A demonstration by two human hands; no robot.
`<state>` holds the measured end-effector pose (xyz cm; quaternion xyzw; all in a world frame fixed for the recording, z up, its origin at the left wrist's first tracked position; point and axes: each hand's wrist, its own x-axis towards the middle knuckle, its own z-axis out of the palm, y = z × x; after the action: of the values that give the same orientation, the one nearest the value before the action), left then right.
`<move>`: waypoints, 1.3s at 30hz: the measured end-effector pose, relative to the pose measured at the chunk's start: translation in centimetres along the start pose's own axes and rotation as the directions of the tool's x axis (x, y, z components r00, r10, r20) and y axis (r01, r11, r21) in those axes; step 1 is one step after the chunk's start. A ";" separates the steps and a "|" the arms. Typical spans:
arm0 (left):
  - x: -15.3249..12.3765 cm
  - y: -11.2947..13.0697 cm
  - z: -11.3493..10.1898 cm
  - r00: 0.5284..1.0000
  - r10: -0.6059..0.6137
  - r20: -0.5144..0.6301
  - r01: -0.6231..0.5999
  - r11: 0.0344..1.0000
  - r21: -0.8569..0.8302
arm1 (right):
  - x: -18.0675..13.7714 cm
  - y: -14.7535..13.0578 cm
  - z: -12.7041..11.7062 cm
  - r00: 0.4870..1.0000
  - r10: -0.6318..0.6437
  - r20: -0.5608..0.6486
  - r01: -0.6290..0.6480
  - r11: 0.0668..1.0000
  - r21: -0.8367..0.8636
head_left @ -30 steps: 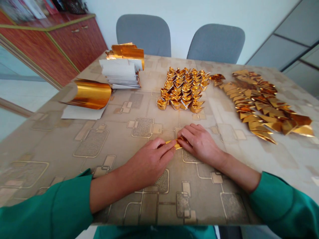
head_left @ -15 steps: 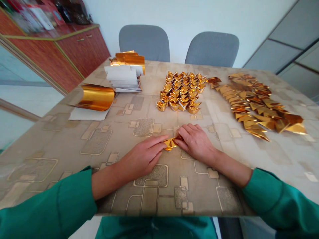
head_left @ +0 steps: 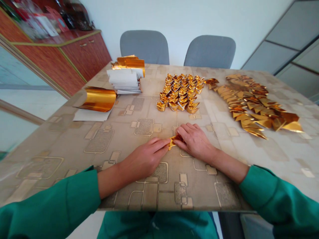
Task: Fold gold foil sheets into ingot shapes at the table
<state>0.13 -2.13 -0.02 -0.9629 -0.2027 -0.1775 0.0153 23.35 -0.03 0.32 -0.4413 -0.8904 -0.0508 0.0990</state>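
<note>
Between my two hands, just above or on the table, is a small folded piece of gold foil paper [head_left: 171, 142]. My left hand [head_left: 153, 154] pinches its left end, fingers pressed together. The right end sits in the closed fingers of my right hand [head_left: 193, 139], which cover much of it. Beyond my hands stand several gold paper ingots [head_left: 180, 93], packed in close rows. To the right lies a spread of flat folded gold paper pieces [head_left: 259, 106], overlapping each other.
A curled gold sheet [head_left: 99, 99] lies on white paper at the left. Behind it is a stack of gold and white sheets [head_left: 124, 79]. Two grey chairs [head_left: 144, 46] stand past the far edge of the patterned table [head_left: 124, 132]. A red-brown cabinet [head_left: 84, 56] is at back left.
My left hand has moved slightly right along the folded paper, closer to my right hand, so less gold shows between them. The whole view has shifted a little.
</note>
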 end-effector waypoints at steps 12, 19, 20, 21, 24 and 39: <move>1.7 -0.2 0.4 0.988 -0.055 0.147 0.046 0.997 0.066 | -0.6 0.0 -0.5 0.998 0.068 0.020 -0.070 0.987 0.146; 1.4 -0.4 0.6 0.990 0.020 0.138 -0.031 0.997 0.072 | -0.6 -0.4 -0.2 0.993 0.118 0.006 -0.118 0.987 0.112; 1.4 -0.5 0.6 0.990 0.043 0.137 -0.055 0.995 0.078 | -0.7 -0.5 -0.2 0.993 0.118 -0.002 -0.117 0.989 0.094; 1.4 -0.6 0.6 0.988 0.059 0.139 -0.071 0.994 0.084 | -0.9 -0.6 -0.3 0.993 0.120 -0.007 -0.119 0.990 0.080; 1.4 -0.7 0.6 0.986 0.063 0.154 -0.077 0.993 0.090 | -1.2 -0.6 -0.5 0.992 0.125 0.000 -0.125 0.989 0.085; 1.2 -1.2 0.3 0.979 0.070 0.189 -0.098 0.986 0.138 | -1.8 -0.3 -0.7 0.989 0.144 -0.014 -0.139 0.970 0.198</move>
<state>0.77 -0.49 0.03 -0.9791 -0.1749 -0.0718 0.0748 24.23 -1.73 0.59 -0.4909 -0.8559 0.0384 0.1581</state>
